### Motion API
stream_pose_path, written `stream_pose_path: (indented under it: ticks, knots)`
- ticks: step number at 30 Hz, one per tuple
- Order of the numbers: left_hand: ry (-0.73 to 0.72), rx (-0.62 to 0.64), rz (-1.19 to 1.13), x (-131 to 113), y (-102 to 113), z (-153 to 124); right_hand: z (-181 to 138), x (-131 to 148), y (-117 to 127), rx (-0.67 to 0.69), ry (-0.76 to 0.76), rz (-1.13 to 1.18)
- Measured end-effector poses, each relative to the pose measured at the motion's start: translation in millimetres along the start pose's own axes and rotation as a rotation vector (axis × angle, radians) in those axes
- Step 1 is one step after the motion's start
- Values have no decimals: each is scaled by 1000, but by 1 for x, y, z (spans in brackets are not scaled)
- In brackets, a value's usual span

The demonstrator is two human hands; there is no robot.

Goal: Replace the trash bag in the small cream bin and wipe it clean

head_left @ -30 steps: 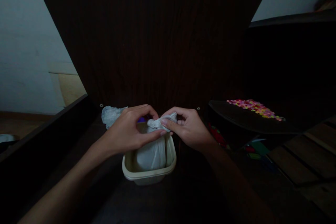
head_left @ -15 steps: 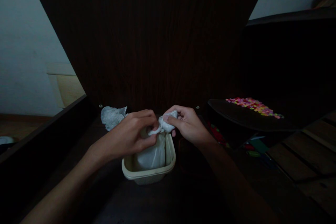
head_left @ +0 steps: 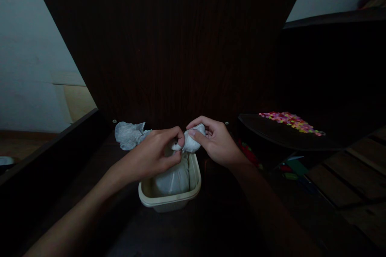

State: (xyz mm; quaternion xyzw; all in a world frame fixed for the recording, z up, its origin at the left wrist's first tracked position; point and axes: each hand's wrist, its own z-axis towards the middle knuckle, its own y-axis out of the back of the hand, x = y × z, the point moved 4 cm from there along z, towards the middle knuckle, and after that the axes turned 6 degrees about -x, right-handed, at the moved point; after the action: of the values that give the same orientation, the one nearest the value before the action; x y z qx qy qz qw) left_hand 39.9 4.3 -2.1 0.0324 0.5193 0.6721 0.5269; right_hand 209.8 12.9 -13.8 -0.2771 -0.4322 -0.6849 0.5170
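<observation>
A cream plastic basket (head_left: 169,202) stands on the dark wooden surface, with a pale rounded bundle (head_left: 173,178) inside it. Above its far rim, my right hand (head_left: 212,140) is closed round a bunched white plastic bag (head_left: 191,141), thumb on top. My left hand (head_left: 159,148) pinches the twisted left end of the same bag between thumb and curled index finger. Whether this bag is joined to the bundle below cannot be made out. Behind my left hand lies another crumpled whitish plastic bag (head_left: 129,134).
A tall dark wooden panel (head_left: 187,48) rises behind. A raised board (head_left: 54,140) runs along the left. At right, a dark curved shelf (head_left: 259,128) bears a strip of colourful small pieces (head_left: 292,121); red and green items sit in shadow below.
My right hand has turned slightly and the bunched bag between my hands looks less tightly twisted. My left thumb and index finger have shifted a little on its end. The basket stays put.
</observation>
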Motion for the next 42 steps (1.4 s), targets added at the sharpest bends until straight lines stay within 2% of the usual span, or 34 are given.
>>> stream_pose_path:
  ticks: [3,6,12,16,21,25,29,33,36,42]
  knots:
    - [49,68,-16,3,-1,-1,1,2,4,-34,57,-88]
    - [69,78,-25,4,1,-2,0,6,6,-34,68,-95]
    - [47,6,-25,3,4,0,-5,16,5,118,102,-130]
    - [44,9,-16,2,4,0,-5,17,4,139,90,-124]
    - [63,90,-16,3,3,0,-3,15,7,51,83,-136]
    - [8,163,-23,4,0,-1,-1,7,10,-41,73,-157]
    - [35,148,-13,6,1,1,2,3,12,-81,61,-138]
    - [72,80,-10,6,4,2,0,10,12,40,85,-89]
    - [58,37,-22,6,6,1,-4,14,12,148,94,-144]
    - [56,46,-65,7,3,1,-5,12,7,204,115,-151]
